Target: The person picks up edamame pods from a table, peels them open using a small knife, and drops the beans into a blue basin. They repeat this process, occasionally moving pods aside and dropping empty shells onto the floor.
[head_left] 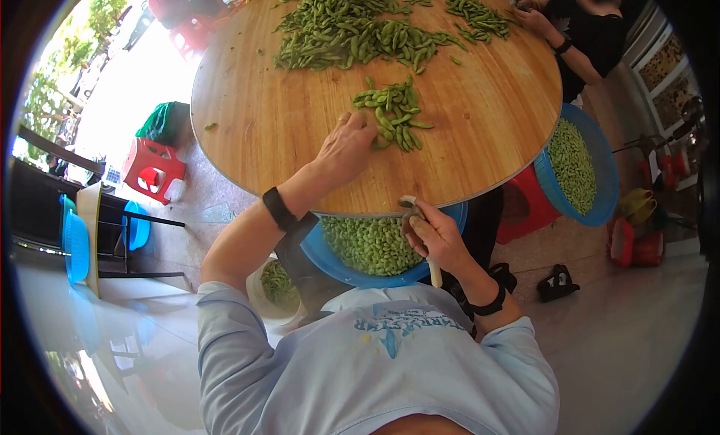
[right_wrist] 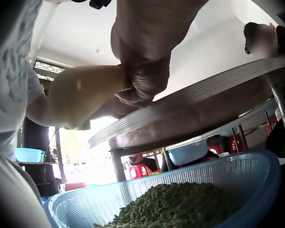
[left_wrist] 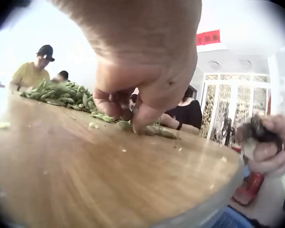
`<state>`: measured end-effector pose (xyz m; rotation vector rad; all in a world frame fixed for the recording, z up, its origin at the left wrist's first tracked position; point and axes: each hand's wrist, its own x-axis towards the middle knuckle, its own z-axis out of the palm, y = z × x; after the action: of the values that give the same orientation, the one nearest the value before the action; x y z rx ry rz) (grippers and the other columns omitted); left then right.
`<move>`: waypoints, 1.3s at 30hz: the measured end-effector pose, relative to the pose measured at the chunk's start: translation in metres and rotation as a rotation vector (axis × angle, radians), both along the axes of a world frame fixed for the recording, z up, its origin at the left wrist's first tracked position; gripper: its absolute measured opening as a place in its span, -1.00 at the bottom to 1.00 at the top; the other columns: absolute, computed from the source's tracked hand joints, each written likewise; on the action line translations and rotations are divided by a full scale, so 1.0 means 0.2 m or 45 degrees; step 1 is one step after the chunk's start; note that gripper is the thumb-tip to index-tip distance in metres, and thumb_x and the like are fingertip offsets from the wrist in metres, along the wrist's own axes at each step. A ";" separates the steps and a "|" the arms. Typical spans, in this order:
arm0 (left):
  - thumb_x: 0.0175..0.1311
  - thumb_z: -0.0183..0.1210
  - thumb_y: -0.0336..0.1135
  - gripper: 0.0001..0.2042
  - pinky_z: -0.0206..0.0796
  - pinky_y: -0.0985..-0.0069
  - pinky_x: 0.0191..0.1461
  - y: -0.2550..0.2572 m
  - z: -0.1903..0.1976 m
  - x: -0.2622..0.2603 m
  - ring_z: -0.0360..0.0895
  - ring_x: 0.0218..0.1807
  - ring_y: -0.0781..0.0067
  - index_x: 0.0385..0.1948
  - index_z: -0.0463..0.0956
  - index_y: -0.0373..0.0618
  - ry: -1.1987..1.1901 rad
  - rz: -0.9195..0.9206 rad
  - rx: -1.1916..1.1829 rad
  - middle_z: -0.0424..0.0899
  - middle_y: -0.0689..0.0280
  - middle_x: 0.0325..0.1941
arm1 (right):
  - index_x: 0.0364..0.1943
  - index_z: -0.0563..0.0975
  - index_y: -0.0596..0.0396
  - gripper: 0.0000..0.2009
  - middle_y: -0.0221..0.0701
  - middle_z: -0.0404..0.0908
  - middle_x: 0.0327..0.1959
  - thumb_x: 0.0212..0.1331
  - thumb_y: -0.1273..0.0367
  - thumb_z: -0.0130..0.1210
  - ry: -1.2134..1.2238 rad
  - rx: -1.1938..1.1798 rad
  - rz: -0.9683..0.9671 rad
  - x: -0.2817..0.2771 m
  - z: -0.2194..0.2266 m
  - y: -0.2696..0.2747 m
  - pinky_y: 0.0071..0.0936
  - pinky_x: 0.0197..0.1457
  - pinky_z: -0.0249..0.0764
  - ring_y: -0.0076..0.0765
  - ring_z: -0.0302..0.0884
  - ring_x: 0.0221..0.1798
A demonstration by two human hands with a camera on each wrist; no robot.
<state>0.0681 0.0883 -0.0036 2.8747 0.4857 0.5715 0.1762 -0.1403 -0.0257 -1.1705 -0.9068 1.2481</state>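
Observation:
My left hand (head_left: 346, 146) reaches over the round wooden table, its thumb and fingertips pinching at a green soybean pod (left_wrist: 125, 126) on the tabletop. A small pile of soybean pods (head_left: 394, 109) lies right by those fingers. At the table's near edge, my right hand (head_left: 439, 236) grips a tool with a pale handle (head_left: 435, 274) and a short greyish end above the fist; its exact kind I cannot tell. Dark coverings show on that hand's fingers. Below it sits a blue basket (right_wrist: 256, 173) of shelled green beans (head_left: 367, 244), partly under the table edge.
A larger heap of pods (head_left: 352, 26) covers the table's far side (head_left: 240, 97). Another person's hands work at the far right. A second blue basket (head_left: 607, 172) of beans stands right, a white bucket (head_left: 262, 307) below left, a red stool (head_left: 154, 169) farther left.

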 end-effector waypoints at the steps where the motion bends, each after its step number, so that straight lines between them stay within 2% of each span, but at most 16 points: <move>1: -0.05 0.06 -0.57 -0.74 0.36 0.25 -0.11 0.00 0.02 -0.02 0.45 -0.12 -0.01 -0.24 0.52 -0.20 0.008 -0.021 -0.018 0.47 0.08 -0.29 | 0.10 0.35 0.20 -0.70 -0.42 0.39 -0.52 0.35 0.38 -0.16 0.005 0.004 -0.006 0.00 0.00 0.01 -0.64 -0.56 0.26 -0.58 0.32 -0.60; 2: -0.05 0.06 -0.57 -0.74 0.36 0.25 -0.11 -0.02 0.04 -0.04 0.45 -0.12 -0.01 -0.24 0.52 -0.20 0.013 -0.027 -0.014 0.47 0.08 -0.29 | 0.11 0.33 0.18 -0.70 -0.44 0.38 -0.53 0.37 0.37 -0.19 0.147 0.021 -0.020 0.00 0.01 0.02 -0.69 -0.59 0.21 -0.62 0.26 -0.62; 4: 0.05 0.13 -0.57 -0.78 0.39 0.32 -0.26 -0.10 0.07 -0.09 0.54 -0.32 0.11 -0.22 0.47 -0.23 0.070 0.074 -0.465 0.59 0.18 -0.34 | 0.13 0.32 0.16 -0.69 -0.46 0.37 -0.55 0.39 0.36 -0.22 0.290 0.045 -0.043 -0.01 0.01 0.05 -0.74 -0.63 0.17 -0.67 0.21 -0.65; 5: 0.05 0.13 -0.57 -0.78 0.39 0.32 -0.26 -0.14 0.07 -0.11 0.54 -0.32 0.11 -0.22 0.47 -0.23 0.072 0.066 -0.462 0.59 0.18 -0.34 | 0.13 0.32 0.17 -0.70 -0.45 0.36 -0.55 0.39 0.36 -0.22 0.384 0.026 -0.080 -0.02 0.00 0.06 -0.73 -0.64 0.18 -0.66 0.23 -0.64; 7: 0.14 0.17 -0.53 -0.84 0.35 0.54 -0.43 -0.23 0.06 -0.15 0.55 -0.46 0.44 -0.25 0.46 -0.25 -0.241 -0.028 -1.497 0.63 0.26 -0.43 | 0.12 0.32 0.17 -0.70 -0.45 0.36 -0.56 0.39 0.36 -0.22 0.479 0.006 -0.124 -0.04 -0.01 0.08 -0.71 -0.65 0.19 -0.66 0.24 -0.63; 8: 0.14 0.17 -0.53 -0.84 0.35 0.54 -0.43 -0.29 0.07 -0.17 0.55 -0.46 0.44 -0.25 0.46 -0.25 -0.239 -0.033 -1.501 0.63 0.26 -0.43 | 0.15 0.30 0.17 -0.69 -0.44 0.36 -0.55 0.39 0.36 -0.21 0.556 -0.022 -0.114 -0.05 0.00 0.09 -0.71 -0.66 0.19 -0.66 0.24 -0.63; 10: 0.19 0.22 -0.39 -0.81 0.29 0.66 -0.49 -0.38 0.08 -0.20 0.49 -0.49 0.64 -0.24 0.48 -0.27 -0.283 0.035 -1.813 0.60 0.36 -0.47 | 0.18 0.28 0.17 -0.67 -0.44 0.36 -0.54 0.39 0.36 -0.21 0.629 -0.056 -0.104 -0.06 0.02 0.09 -0.71 -0.67 0.19 -0.66 0.24 -0.62; 16: 0.16 0.20 -0.51 -0.88 0.16 0.72 -0.63 -0.43 0.02 -0.25 0.46 -0.58 0.63 -0.30 0.50 -0.34 -0.387 0.150 -2.067 0.59 0.29 -0.52 | 0.28 0.20 0.14 -0.60 -0.43 0.35 -0.51 0.40 0.36 -0.23 0.618 0.040 0.039 -0.09 0.04 0.09 -0.73 -0.66 0.20 -0.67 0.22 -0.60; 23: 0.18 0.18 -0.53 -0.91 0.17 0.72 -0.62 -0.43 -0.01 -0.28 0.44 -0.59 0.64 -0.32 0.52 -0.32 -0.491 0.100 -2.064 0.57 0.31 -0.52 | 0.24 0.25 0.17 -0.63 -0.47 0.35 -0.53 0.39 0.38 -0.23 0.566 0.067 0.102 -0.11 0.05 0.09 -0.73 -0.66 0.18 -0.66 0.21 -0.63; 29: 0.17 0.18 -0.56 -0.94 0.19 0.69 -0.60 -0.43 -0.06 -0.31 0.43 -0.59 0.63 -0.37 0.50 -0.27 -0.587 -0.056 -1.791 0.56 0.31 -0.51 | 0.06 0.39 0.21 -0.73 -0.44 0.38 -0.54 0.36 0.42 -0.18 0.489 0.048 0.058 -0.12 0.06 0.08 -0.72 -0.68 0.17 -0.66 0.20 -0.66; 31: 0.17 0.21 -0.50 -0.93 0.20 0.67 -0.60 -0.40 -0.06 -0.32 0.45 -0.58 0.59 -0.38 0.50 -0.25 -0.543 -0.174 -2.274 0.56 0.30 -0.52 | 0.02 0.42 0.21 -0.75 -0.43 0.40 -0.53 0.35 0.43 -0.16 0.472 0.067 0.069 -0.11 0.06 0.08 -0.72 -0.69 0.16 -0.66 0.21 -0.66; 32: 0.17 0.21 -0.50 -0.93 0.20 0.67 -0.60 -0.40 -0.06 -0.33 0.45 -0.58 0.59 -0.38 0.50 -0.25 -0.543 -0.175 -2.272 0.56 0.30 -0.52 | 0.02 0.42 0.20 -0.76 -0.41 0.41 -0.53 0.35 0.42 -0.14 0.612 0.044 0.132 -0.10 0.06 0.08 -0.72 -0.69 0.16 -0.66 0.20 -0.67; 34: 0.17 0.19 -0.51 -0.94 0.21 0.64 -0.61 -0.40 -0.05 -0.33 0.48 -0.58 0.54 -0.38 0.49 -0.23 -0.539 -0.261 -2.750 0.57 0.26 -0.52 | 0.02 0.43 0.19 -0.76 -0.40 0.42 -0.52 0.34 0.42 -0.13 0.753 0.020 0.200 -0.08 0.07 0.07 -0.72 -0.69 0.16 -0.65 0.20 -0.67; 37: 0.20 0.18 -0.47 -0.93 0.21 0.63 -0.63 -0.42 -0.05 -0.33 0.51 -0.56 0.52 -0.38 0.48 -0.24 -0.544 -0.361 -2.954 0.57 0.29 -0.52 | 0.01 0.44 0.16 -0.77 -0.38 0.42 -0.50 0.34 0.40 -0.11 0.929 0.004 0.329 -0.07 0.08 0.06 -0.73 -0.69 0.15 -0.65 0.20 -0.65; 38: 0.20 0.18 -0.47 -0.93 0.21 0.63 -0.63 -0.42 -0.05 -0.32 0.51 -0.56 0.52 -0.38 0.48 -0.24 -0.545 -0.363 -2.951 0.57 0.29 -0.52 | 0.00 0.44 0.14 -0.77 -0.38 0.41 -0.50 0.35 0.39 -0.11 1.016 -0.053 0.250 -0.06 0.09 0.07 -0.74 -0.69 0.16 -0.65 0.20 -0.64; 39: 0.17 0.21 -0.46 -0.90 0.22 0.62 -0.62 -0.41 -0.05 -0.31 0.49 -0.59 0.50 -0.38 0.47 -0.25 -0.478 -0.216 -2.472 0.56 0.28 -0.52 | -0.01 0.44 0.13 -0.78 -0.38 0.40 -0.49 0.35 0.39 -0.11 1.101 -0.109 0.169 -0.06 0.09 0.07 -0.74 -0.69 0.16 -0.65 0.20 -0.63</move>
<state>0.0070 0.0053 -0.0139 0.9155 0.3411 0.2463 0.1638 -0.1258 -0.0075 -0.5221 -0.2800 1.7052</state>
